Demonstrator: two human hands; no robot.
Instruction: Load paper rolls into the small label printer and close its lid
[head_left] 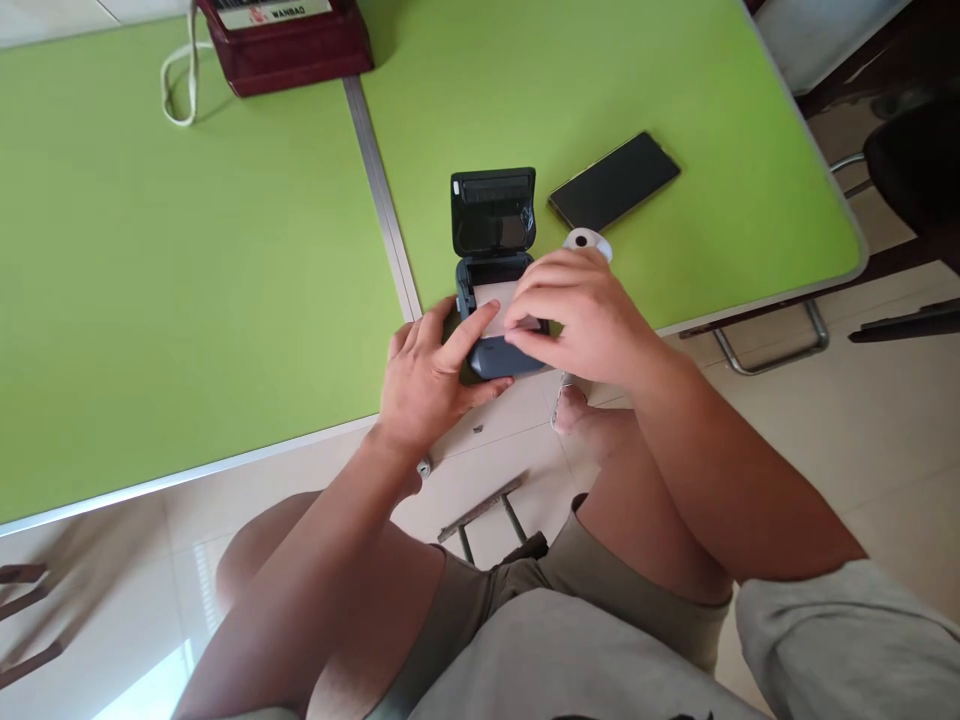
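The left hand point(424, 385) is curling around the left side and near end of a small dark blue-grey plastic box point(506, 360), its thumb lying along the near end and its index finger resting on a white sheet point(491, 294) inside. The right hand point(581, 310) is hovering over the box's right side with fingers bent, thumb and index tips coming close together at the sheet; whether they are pinching it, I cannot tell.

The box is sitting at the near edge of a bright green table point(187, 270) with a silvery rim, its glossy black hinged lid point(493, 212) standing open at the far end. Just beyond the right hand, a white roll with a dark centre point(589, 243) is showing, partly hidden. Farther right, a black smartphone with a gold-coloured edge point(615, 182) is lying at a slant. Well apart at the far left, a maroon box marked "WANBAO" point(292, 50) is standing beside a looped white cord point(193, 85).
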